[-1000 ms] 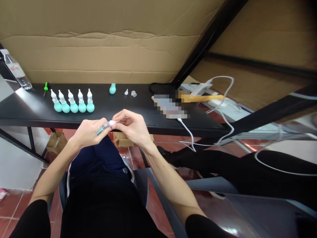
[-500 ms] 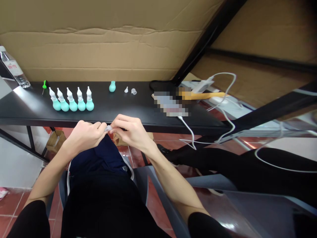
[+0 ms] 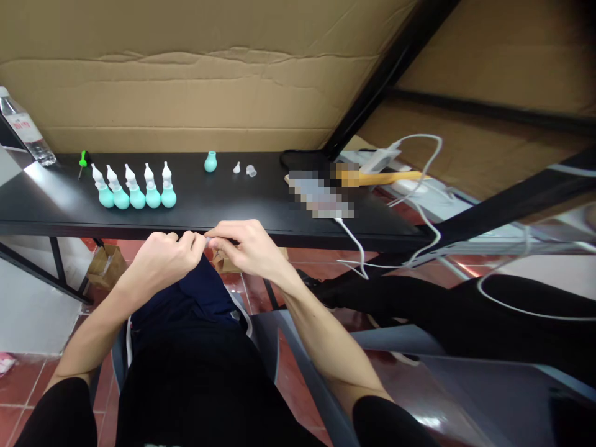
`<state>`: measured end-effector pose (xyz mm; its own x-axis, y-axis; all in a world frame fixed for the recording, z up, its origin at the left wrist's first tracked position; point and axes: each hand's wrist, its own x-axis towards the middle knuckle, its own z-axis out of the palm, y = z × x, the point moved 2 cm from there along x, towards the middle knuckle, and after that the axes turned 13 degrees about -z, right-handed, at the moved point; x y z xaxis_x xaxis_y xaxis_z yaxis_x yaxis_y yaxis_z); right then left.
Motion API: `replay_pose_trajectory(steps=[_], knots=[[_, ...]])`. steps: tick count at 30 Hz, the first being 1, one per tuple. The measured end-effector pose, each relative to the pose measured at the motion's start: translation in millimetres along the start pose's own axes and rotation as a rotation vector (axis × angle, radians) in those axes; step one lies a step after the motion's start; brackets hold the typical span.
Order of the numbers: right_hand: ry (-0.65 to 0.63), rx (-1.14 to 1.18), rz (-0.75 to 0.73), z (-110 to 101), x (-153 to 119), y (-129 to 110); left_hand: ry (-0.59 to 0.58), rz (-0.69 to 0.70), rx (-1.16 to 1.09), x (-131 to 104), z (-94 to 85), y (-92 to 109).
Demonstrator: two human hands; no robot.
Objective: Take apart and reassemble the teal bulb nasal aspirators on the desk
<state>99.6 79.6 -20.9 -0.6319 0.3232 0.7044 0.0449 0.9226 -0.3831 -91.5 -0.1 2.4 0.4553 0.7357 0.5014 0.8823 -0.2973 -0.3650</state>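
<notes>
My left hand [image 3: 174,261] and my right hand [image 3: 246,248] meet just in front of the table's edge, both closed on a small clear plastic piece [image 3: 208,241]. Fingers cover most of it, so its shape is hard to make out. Beyond them, several teal bulb aspirators with white tips [image 3: 136,196] stand in a row on the black table [image 3: 223,208]. Farther back is a lone teal bulb [image 3: 211,162] without a tip. To its right lie a small white nozzle [image 3: 237,167] and a translucent cap-like part [image 3: 251,171].
A green-handled screwdriver [image 3: 83,160] and a water bottle [image 3: 27,129] are at the left. A blurred-out phone [image 3: 319,194] with a white cable [image 3: 356,245] lies at the right, near a yellow-handled tool [image 3: 391,179]. Another person's dark-clothed leg [image 3: 419,298] extends at the right.
My hands have drawn closer around the clear piece, and less of it shows. The left hand has shifted slightly right and down. Things on the table look the same.
</notes>
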Motion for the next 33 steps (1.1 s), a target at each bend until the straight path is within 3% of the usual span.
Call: replay_pose_trajectory(steps=[5, 8, 12, 16, 23, 29, 33], knots=[[-0.042, 0.156, 0.099, 3, 0, 5, -0.005, 0.011, -0.06, 1, 6.1, -3], [0.012, 0.254, 0.125, 5, 0, 5, -0.003, -0.002, -0.097, 2, 8.6, -7], [0.144, 0.175, 0.011, 8, 0, 4, 0.026, -0.052, -0.146, 3, 14.5, -13], [0.186, 0.066, -0.114, 10, -2, 2, 0.037, -0.111, -0.298, 3, 19.0, -19], [0.204, -0.149, -0.276, 9, -7, -10, -0.256, -0.214, -1.017, 11, 13.0, -27], [0.148, -0.256, -0.448, 10, -8, -14, -0.499, -0.319, -1.232, 13, 9.5, -30], [0.14, -0.291, -0.575, 10, -9, -16, -0.734, -0.383, -1.472, 9, 15.0, -27]])
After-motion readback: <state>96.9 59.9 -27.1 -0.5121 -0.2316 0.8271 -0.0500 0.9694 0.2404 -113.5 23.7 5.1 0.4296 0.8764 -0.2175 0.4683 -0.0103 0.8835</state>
